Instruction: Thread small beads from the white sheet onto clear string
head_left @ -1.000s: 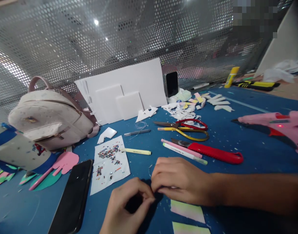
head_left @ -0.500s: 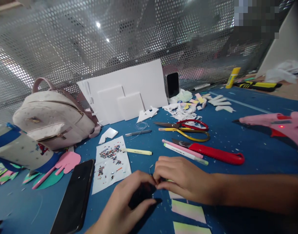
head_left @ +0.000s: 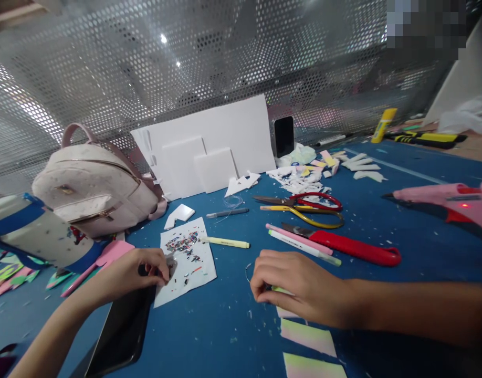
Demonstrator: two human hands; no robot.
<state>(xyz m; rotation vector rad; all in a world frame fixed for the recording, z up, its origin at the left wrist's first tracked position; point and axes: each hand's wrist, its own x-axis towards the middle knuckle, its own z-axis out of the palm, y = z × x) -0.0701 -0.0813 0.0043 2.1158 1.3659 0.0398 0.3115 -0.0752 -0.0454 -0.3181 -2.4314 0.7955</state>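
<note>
My left hand (head_left: 146, 269) is over the left edge of a white paper sheet (head_left: 205, 268), its fingertips pinched together at the small beads there; whatever is between them is too small to make out. Small multicoloured beads (head_left: 184, 241) lie scattered on the sheet. My right hand (head_left: 292, 286) rests on the blue table with its fingers curled closed. A thin thread (head_left: 247, 272) curves out from its fingertips. Under and below that hand lie pale green-and-pink strips (head_left: 308, 337). A yellow marker (head_left: 229, 242) has its tip on the sheet's edge.
A black phone (head_left: 121, 336) lies beneath my left wrist. Scissors (head_left: 304, 205), a red-handled cutter (head_left: 351, 248) and pens (head_left: 300, 242) lie beyond my right hand. A pink glue gun (head_left: 446, 197) is at right. A backpack (head_left: 95, 184) and white boards (head_left: 233, 126) stand behind.
My left hand has moved from beside the right hand leftward to the bead sheet, and its fingers have closed into a pinch. My right hand stays almost in place.
</note>
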